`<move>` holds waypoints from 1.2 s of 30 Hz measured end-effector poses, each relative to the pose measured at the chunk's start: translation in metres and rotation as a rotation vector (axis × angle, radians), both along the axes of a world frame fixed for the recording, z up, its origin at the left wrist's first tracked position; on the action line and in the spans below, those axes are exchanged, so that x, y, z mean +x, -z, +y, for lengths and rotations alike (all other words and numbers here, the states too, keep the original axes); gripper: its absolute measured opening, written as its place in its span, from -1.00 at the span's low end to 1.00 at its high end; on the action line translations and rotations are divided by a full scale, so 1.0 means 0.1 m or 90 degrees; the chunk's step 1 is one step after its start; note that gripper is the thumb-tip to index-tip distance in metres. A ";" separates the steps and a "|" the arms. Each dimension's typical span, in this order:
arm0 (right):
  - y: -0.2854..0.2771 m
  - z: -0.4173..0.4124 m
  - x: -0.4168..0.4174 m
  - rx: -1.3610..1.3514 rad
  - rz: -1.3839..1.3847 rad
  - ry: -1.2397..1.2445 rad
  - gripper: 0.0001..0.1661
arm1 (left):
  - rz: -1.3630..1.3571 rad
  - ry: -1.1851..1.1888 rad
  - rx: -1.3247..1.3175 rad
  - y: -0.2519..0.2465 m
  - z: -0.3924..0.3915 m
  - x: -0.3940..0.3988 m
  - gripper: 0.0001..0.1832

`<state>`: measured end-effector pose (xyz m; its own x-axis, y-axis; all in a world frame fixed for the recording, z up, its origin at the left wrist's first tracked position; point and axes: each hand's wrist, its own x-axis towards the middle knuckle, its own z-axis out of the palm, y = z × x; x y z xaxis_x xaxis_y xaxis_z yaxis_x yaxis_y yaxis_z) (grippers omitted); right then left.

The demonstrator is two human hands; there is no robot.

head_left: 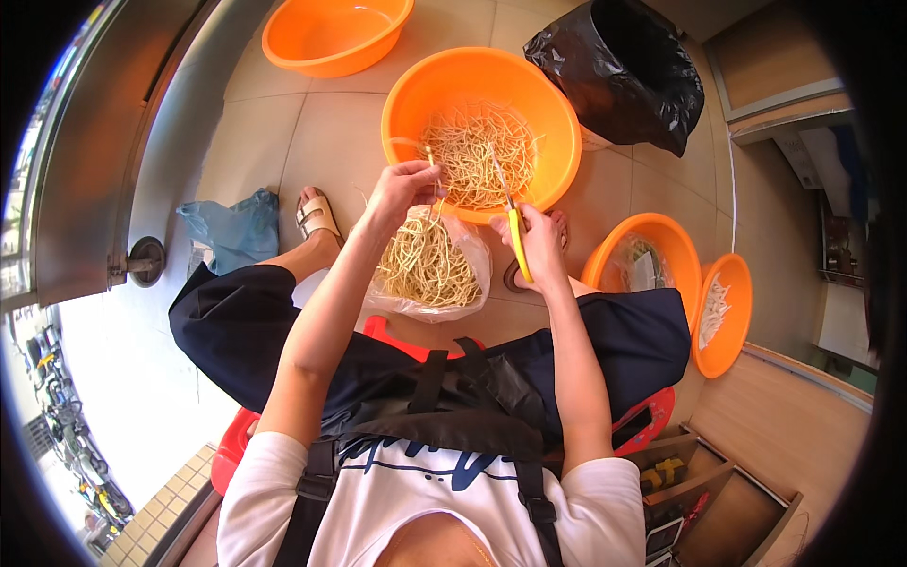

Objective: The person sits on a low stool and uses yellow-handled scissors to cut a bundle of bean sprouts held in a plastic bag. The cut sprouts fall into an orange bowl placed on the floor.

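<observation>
Between finger and thumb, my left hand (405, 188) pinches a thin pale root strand (430, 161) over the near left rim of a large orange plastic basin (560, 135). Cut pale strands (489, 152) cover much of the basin's bottom. My right hand (536, 237) grips yellow-handled scissors (517, 237) by the near right rim, their blades pointing into the basin. I cannot tell whether the blades are fully closed. Just in front of me, between my feet, a clear plastic bag (473, 248) stands open, heaped with longer tangled strands (425, 266).
Another orange basin (333, 35) lies at the far left. A black plastic bag (609, 78) lines a bin on the right. Two smaller orange basins (680, 244) (733, 312) hold a bagged item and white pieces. A blue plastic bag (237, 227) lies left of my foot.
</observation>
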<state>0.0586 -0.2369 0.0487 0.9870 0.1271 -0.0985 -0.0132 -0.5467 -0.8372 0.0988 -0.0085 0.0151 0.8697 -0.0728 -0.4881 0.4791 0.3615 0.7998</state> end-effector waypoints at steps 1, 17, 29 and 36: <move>-0.06 0.00 -0.07 -0.035 -0.060 -0.011 -0.61 | 0.003 -0.025 0.002 -0.05 0.02 -0.01 -0.80; 0.22 0.38 -0.89 0.066 0.229 -0.101 -0.54 | 0.071 -0.165 0.162 0.02 0.45 -1.16 -0.85; 0.20 0.42 -0.72 0.174 0.346 -0.019 -0.48 | 0.048 -0.139 0.121 0.12 0.39 -1.16 -0.85; 0.13 0.45 -0.88 0.180 0.225 -0.086 -0.55 | -0.007 -0.147 0.072 0.15 0.28 -0.98 -0.82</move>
<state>-0.0297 -0.1917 0.0353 0.8722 0.3219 -0.3682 -0.2682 -0.3148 -0.9105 0.0008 0.0194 -0.0003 0.8625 0.1832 -0.4717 0.3849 0.3676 0.8466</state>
